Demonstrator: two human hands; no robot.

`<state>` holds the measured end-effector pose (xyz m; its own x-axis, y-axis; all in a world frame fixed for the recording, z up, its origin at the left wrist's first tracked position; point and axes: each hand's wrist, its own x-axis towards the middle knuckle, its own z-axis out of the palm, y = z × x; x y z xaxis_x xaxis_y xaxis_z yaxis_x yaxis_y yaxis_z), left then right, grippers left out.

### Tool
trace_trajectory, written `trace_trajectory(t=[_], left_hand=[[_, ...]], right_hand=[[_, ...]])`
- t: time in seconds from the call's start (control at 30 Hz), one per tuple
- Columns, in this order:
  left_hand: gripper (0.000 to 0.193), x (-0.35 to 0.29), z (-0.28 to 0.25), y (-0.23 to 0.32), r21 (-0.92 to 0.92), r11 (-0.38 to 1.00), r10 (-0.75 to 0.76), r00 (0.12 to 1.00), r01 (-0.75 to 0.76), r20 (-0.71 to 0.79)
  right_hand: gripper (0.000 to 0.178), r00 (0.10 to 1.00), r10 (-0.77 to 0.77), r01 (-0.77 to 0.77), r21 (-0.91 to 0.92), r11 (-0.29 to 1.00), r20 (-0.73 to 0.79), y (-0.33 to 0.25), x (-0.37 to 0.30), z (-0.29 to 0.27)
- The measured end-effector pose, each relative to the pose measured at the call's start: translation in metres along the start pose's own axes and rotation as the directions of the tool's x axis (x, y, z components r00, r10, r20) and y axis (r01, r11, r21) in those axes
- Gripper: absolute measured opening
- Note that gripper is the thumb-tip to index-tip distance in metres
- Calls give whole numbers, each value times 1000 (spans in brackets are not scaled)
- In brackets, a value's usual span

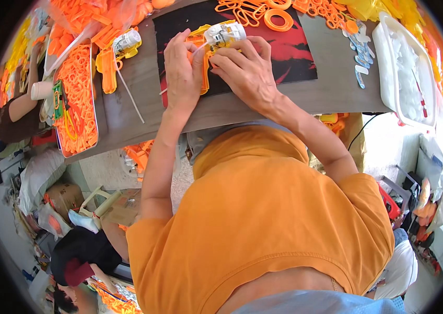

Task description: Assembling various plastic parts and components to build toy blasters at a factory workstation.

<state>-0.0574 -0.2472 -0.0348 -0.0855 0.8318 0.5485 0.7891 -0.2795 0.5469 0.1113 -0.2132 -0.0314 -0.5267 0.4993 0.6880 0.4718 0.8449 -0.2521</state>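
The left hand (184, 78) and right hand (248, 73) both hold one orange toy (205, 81). Its white part (225, 34) looks already on; I can't tell what's missing.

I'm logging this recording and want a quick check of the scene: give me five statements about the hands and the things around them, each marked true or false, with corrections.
1. The left hand and right hand are both at one orange-and-white assembly. True.
2. A second, similar assembly lies to the right of the dark mat. False: it lies to the mat's left.
3. A tray of small orange parts sits toward the left end of the table. True.
4. The white bin on the right is filled with orange rings. False: its contents look whitish.
5. Both hands wear gloves. False: both are bare.
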Motion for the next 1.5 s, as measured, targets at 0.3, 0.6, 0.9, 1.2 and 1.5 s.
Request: trace_trajectory(t=[0.3, 0.6, 0.9, 1.2, 1.5], left_hand=[[23, 3, 1, -6, 55, 996, 67, 995, -64, -69], [32, 17, -3, -15, 33, 999, 34, 999, -34, 1], [31, 20, -6, -19, 73, 997, -1, 999, -3, 44], [31, 24, -7, -23, 100, 989, -116, 987, 105, 109], [32, 24, -4, -23, 166, 985, -52, 995, 38, 81]], right_hand=[[29, 996, -40, 48, -104, 993, 76, -4, 3, 5], [42, 966, -199, 220, -125, 967, 167, -6, -2, -2], [38, 932, -276, 300, -70, 951, 236, 11, 9, -8], [40, 844, -496, 505, 8, 863, 201, 41, 17, -6], [38, 969, -131, 170, -178, 969, 212, -11, -14, -2]])
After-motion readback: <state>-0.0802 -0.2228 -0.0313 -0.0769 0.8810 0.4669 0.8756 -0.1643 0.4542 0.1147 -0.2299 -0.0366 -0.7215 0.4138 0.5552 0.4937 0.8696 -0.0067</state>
